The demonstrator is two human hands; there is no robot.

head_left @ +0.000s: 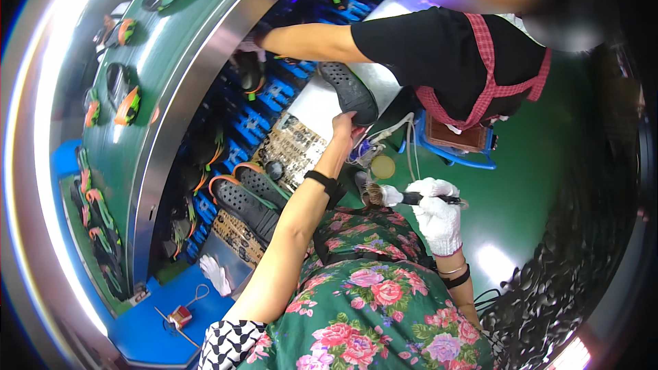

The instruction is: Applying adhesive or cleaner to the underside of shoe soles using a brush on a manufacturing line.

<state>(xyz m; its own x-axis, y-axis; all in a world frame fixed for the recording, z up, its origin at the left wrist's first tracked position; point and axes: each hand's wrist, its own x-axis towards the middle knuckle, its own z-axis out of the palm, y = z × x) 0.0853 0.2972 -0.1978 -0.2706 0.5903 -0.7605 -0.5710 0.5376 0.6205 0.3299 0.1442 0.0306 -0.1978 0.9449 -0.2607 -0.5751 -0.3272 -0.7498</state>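
Observation:
My left hand [343, 129] is bare and raised, gripping the heel end of a dark perforated shoe sole [349, 89] held up over the workbench. My right hand [435, 216], in a white glove, is closed on the black handle of a brush [394, 196], whose bristles point left toward a small round yellow pot [382, 166]. A black band sits on each wrist. My green flowered apron [384, 301] fills the lower middle.
Two more dark soles with orange edges [250, 195] lie on the patterned bench surface [236, 236]. A conveyor [157, 75] carries shoe parts at left. A co-worker in a black shirt and red checked apron [466, 55] reaches across the bench. A spare white glove [216, 275] lies low left.

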